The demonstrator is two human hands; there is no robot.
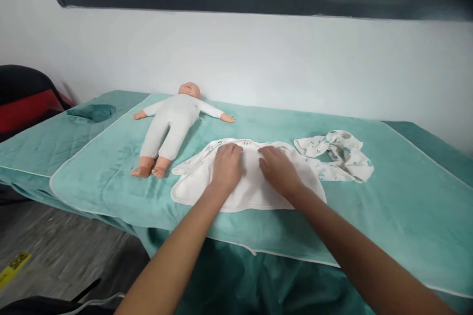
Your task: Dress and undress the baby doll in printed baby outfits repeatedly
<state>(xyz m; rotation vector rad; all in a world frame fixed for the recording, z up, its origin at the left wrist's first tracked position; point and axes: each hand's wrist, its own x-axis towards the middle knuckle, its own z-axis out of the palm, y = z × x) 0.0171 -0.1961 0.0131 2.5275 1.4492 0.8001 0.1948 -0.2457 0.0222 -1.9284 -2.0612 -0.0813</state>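
A white baby garment (251,189) lies spread on a teal towel (388,216). My left hand (226,166) rests flat on its left half, fingers stretched toward the collar. My right hand (278,170) lies flat on the right half, fingers pointing left and up. Neither hand grips anything. A baby doll (172,123) in a white suit lies on its back to the left of the garment, arms spread. A second printed garment (338,155) lies crumpled to the right.
The towel covers a teal padded table (25,147) against a white wall. A folded teal cloth (91,112) lies at the far left. A black and red seat (25,98) stands left of the table. Grey floor lies below left.
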